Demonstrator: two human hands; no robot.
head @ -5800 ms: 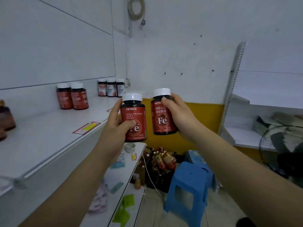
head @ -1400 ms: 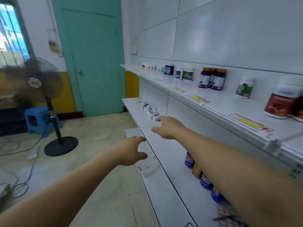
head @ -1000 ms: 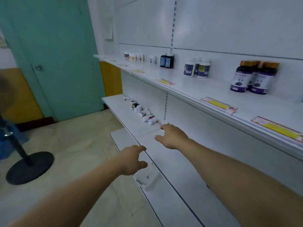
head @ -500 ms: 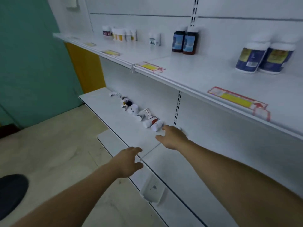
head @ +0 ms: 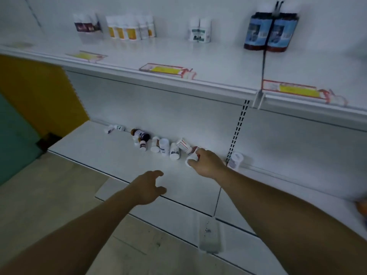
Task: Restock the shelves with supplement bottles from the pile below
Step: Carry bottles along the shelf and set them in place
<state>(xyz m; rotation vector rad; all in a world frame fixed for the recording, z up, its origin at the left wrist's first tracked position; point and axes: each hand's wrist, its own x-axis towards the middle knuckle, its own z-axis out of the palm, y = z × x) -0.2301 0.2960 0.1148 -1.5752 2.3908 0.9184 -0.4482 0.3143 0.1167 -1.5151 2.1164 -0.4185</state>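
Reaching farther, right hand (head: 208, 163) now touches white bottle (head: 191, 160) underneath.

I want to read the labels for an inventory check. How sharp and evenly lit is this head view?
Head view: motion blur smears the upper-shelf bottles and the price tags, so label text is unreadable; wide-angle distortion bends the upper shelf edge; lighting is dim and bluish, without harsh glare; the right hand at the fallen bottles is fairly distinct.
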